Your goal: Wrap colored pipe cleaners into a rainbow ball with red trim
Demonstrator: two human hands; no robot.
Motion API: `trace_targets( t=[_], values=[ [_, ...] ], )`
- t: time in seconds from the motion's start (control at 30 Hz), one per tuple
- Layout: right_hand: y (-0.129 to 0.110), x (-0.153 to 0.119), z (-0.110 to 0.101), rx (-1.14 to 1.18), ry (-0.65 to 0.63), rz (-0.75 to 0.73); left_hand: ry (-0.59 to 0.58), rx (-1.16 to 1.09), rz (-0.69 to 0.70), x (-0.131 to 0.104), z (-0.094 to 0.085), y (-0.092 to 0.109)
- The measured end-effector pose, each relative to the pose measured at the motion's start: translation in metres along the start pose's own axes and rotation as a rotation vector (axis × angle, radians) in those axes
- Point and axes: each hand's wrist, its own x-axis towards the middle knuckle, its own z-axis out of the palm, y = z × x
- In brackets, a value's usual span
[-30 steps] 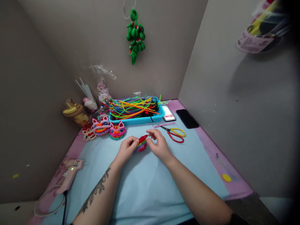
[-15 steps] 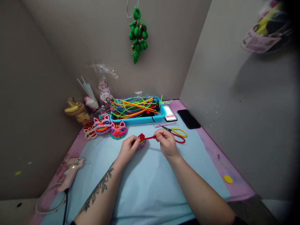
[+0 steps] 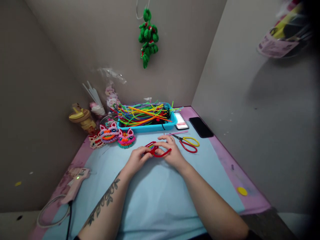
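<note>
Between my hands, just above the blue cloth, is a small red craft piece with rainbow stripes, apparently bent from pipe cleaners. My left hand pinches its left side between thumb and fingers. At its right end my right hand grips with thumb and middle finger, the index finger lifted away. A loose red pipe cleaner end curves out from the piece in front of the right fingers. The scissors, with one yellow and one red handle, lie beyond my right hand. Fingers partly hide the piece.
A blue tray of colourful pipe cleaners stands at the back. Finished lion-head crafts sit left of it. A black phone lies at the right, a pink glue gun with its cable at the left. A green ornament hangs above.
My right hand has let the stretched red strand go slack and moved in to the piece. The piece has turned, showing more rainbow stripes, and the strand's end now curls free.
</note>
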Motion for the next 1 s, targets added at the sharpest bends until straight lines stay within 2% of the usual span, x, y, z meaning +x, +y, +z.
trace_targets(
  t=[0.2, 0.3, 0.57, 0.8, 1.0],
  values=[
    [0.006, -0.001, -0.001, -0.159, -0.307, -0.075, -0.14, 0.096, 0.164, 0.0, -0.006, -0.002],
    [0.006, -0.001, -0.003, -0.161, -0.376, -0.055, -0.155, 0.068, 0.141, -0.001, -0.011, 0.002],
    [0.012, 0.0, 0.001, 0.011, -0.455, -0.016, -0.104, -0.098, -0.045, -0.001, -0.017, 0.006],
    [0.017, 0.0, 0.004, 0.152, -0.473, -0.012, -0.128, -0.129, -0.06, 0.0, -0.019, 0.007],
    [0.019, -0.001, 0.004, 0.222, -0.482, 0.04, -0.225, -0.093, -0.063, 0.0, -0.023, 0.009]
  ],
)
